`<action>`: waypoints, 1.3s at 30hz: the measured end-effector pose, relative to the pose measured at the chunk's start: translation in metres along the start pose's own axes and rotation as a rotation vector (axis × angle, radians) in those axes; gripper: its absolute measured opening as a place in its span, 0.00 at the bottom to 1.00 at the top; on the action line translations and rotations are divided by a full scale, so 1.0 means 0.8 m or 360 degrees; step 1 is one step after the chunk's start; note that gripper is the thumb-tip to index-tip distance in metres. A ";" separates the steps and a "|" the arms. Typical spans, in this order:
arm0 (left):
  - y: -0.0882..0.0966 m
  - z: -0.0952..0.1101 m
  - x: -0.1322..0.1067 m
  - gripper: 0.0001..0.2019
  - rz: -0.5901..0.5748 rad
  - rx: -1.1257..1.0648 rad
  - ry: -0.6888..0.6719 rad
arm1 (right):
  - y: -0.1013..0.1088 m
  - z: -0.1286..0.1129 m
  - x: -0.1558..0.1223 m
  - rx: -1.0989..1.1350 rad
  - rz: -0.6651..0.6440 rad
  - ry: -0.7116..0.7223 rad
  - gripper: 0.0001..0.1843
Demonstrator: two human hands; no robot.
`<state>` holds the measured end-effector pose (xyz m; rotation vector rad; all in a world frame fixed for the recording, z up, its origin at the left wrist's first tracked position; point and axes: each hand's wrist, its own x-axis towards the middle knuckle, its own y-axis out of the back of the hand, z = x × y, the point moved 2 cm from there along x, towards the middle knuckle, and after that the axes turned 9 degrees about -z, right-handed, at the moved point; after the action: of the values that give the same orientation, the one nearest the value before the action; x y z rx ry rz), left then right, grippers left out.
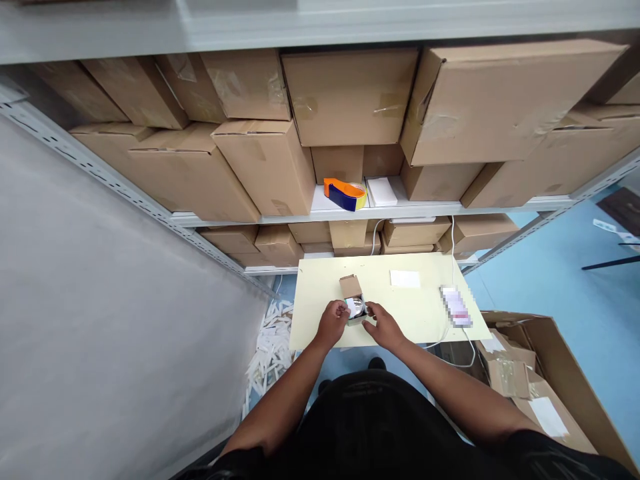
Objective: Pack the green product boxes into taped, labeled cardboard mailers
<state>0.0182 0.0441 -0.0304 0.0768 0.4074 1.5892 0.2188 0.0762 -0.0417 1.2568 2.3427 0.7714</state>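
A: Where are the hands?

B: A worker's left hand (pixel 332 325) meets the left side of a small box (pixel 358 321), thumb and fingertips drawn close together at a white piece (pixel 350 307) there; whether they grip it cannot be told. The right hand (pixel 384 327) is at the box's right side, thumb and forefinger parted by a narrow gap, nothing visible between them.

A: How far along does the work appear?

B: Partway, by the look of it. The small box stands open, its brown flap (pixel 351 287) raised on the far side, and a shiny item (pixel 358 306) sits inside. The flap is not closed. Whether the contents are going in or coming out does not show.

A: And the item, relative to the hands?

B: Between them, just right of the left fingertips and just left of the right ones.

A: What surrounds the scene?

B: A pale table (pixel 313 293) under the small box; a white sheet (pixel 405 279) to its right and slightly beyond; a pixelated device (pixel 456 307) farther right. Beyond the box, a tape dispenser (pixel 345 195) rests on a shelf among cartons (pixel 260 160).
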 end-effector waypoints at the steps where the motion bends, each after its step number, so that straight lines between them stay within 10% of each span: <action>1: -0.002 0.000 0.003 0.09 0.0044 0.0062 0.0034 | -0.001 0.003 0.003 0.0031 -0.0043 -0.0003 0.25; 5: 0.000 0.006 0.025 0.24 0.0036 0.0035 0.0353 | -0.003 0.014 0.017 0.0113 -0.0026 -0.0103 0.24; 9: 0.014 0.026 0.045 0.40 -0.0175 -0.0041 0.0237 | -0.004 0.018 0.031 0.0243 -0.0194 -0.0118 0.46; 18: 0.021 0.030 -0.007 0.16 -0.0153 0.0361 -0.0368 | -0.005 0.029 0.052 0.0258 -0.0316 -0.0124 0.53; 33: 0.018 0.005 -0.005 0.12 -0.0291 0.0906 -0.0506 | 0.002 0.023 0.049 0.0225 -0.0418 -0.0106 0.57; 39: 0.014 0.012 -0.009 0.10 -0.0344 0.0979 -0.0533 | 0.005 0.017 0.042 0.0298 -0.0384 -0.0125 0.37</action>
<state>0.0105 0.0391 -0.0167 0.7348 0.6046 1.1647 0.2111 0.1107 -0.0521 1.0269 2.4869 0.4264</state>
